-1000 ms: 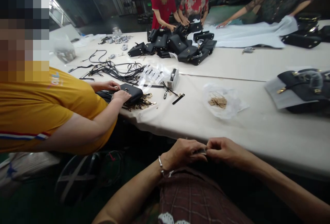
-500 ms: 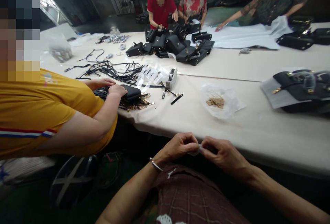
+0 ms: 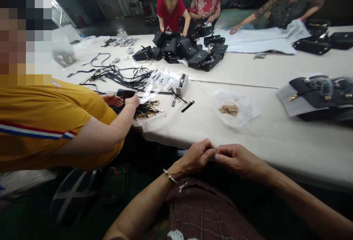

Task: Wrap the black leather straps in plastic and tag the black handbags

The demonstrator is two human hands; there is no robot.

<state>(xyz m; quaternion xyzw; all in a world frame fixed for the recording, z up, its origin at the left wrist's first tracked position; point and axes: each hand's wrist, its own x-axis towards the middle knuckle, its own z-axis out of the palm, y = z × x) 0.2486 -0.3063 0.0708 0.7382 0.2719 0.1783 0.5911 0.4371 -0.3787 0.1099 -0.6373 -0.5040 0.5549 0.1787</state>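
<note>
Just in front of the table's near edge, my left hand (image 3: 198,155) and my right hand (image 3: 238,159) meet with their fingertips pinched together. Between them is something small and whitish, mostly hidden by the fingers, too little of it showing to name. My left wrist wears a thin bracelet (image 3: 169,176). Nearest to my hands on the table (image 3: 176,129) lies an open clear plastic bag (image 3: 246,113) with several small brown pieces (image 3: 229,110) in it.
At my left, a person in a yellow shirt (image 3: 68,122) handles a black item over straps with gold clasps (image 3: 149,110). Beyond are a tape dispenser (image 3: 182,84), black straps (image 3: 121,76) and piled black handbags (image 3: 190,50). Another black bag (image 3: 311,91) lies right. People stand across the table.
My fingers have closed further over the small whitish thing, so less of it shows. The person in yellow has lifted and turned the black item, and the right hand has shifted.
</note>
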